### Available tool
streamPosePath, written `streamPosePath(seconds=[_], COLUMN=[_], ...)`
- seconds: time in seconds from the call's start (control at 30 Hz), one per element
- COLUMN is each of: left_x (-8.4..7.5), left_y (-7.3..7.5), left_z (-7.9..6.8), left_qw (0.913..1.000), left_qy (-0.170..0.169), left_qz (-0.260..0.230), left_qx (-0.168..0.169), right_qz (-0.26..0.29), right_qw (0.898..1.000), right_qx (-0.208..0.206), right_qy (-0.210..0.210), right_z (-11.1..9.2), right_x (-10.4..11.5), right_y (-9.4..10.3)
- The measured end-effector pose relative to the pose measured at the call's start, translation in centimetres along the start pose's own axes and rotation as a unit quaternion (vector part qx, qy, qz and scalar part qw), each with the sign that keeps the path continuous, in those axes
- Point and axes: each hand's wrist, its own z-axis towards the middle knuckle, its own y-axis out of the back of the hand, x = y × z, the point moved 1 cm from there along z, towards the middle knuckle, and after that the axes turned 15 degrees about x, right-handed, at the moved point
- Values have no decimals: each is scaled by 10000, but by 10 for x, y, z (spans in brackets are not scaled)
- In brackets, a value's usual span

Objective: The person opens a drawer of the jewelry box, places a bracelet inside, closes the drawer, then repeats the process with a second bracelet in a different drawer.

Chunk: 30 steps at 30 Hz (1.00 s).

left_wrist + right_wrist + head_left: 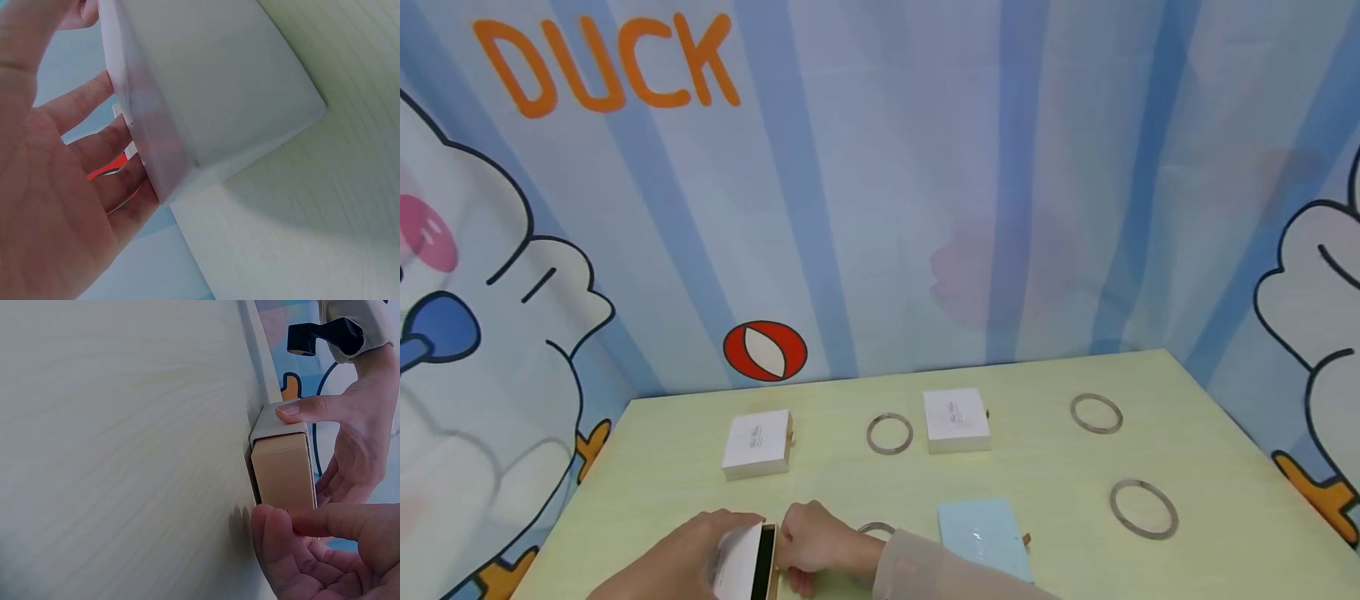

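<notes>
A white slide-out gift box point(737, 562) is at the near left, gripped in my left hand point(677, 554). In the left wrist view, fingers lie along one side of the white box point(219, 81). My right hand point(820, 537) is at its tan drawer end point(284, 472), thumb and index finger pinching at the front of the drawer; the pull tab is hidden by the fingertips. In the head view a dark strip of the interior shows between the white sleeve and the drawer front, so the drawer is partly out.
Two white boxes point(758, 444) with tabs stand farther back, one left and one at the middle. A light blue box point(981, 537) lies right of my right forearm. Several thin grey rings point(1096, 431) lie about the table, one partly behind my sleeve. A printed curtain hangs behind.
</notes>
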Motion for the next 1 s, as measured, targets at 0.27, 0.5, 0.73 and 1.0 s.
streamPosePath(seconds=[0.27, 0.5, 0.73, 1.0], left_x=[-2, -1, -2, -1], left_y=[0, 0, -2, -4], left_z=[2, 2, 1, -1], left_qw=[10000, 9999, 9998, 9996], left_qy=[36, 82, 135, 168], left_qz=[-28, -9, -143, -237], left_qx=[-88, -112, -71, -74], right_qz=[-300, -473, -653, -726], right_qw=[9995, 9989, 9978, 9973], right_qx=[-118, 7, 10, 50], right_qy=[0, -49, -81, -122], right_z=[-3, -3, -4, -5], right_x=[-2, 1, 2, 5], right_y=[3, 4, 4, 3])
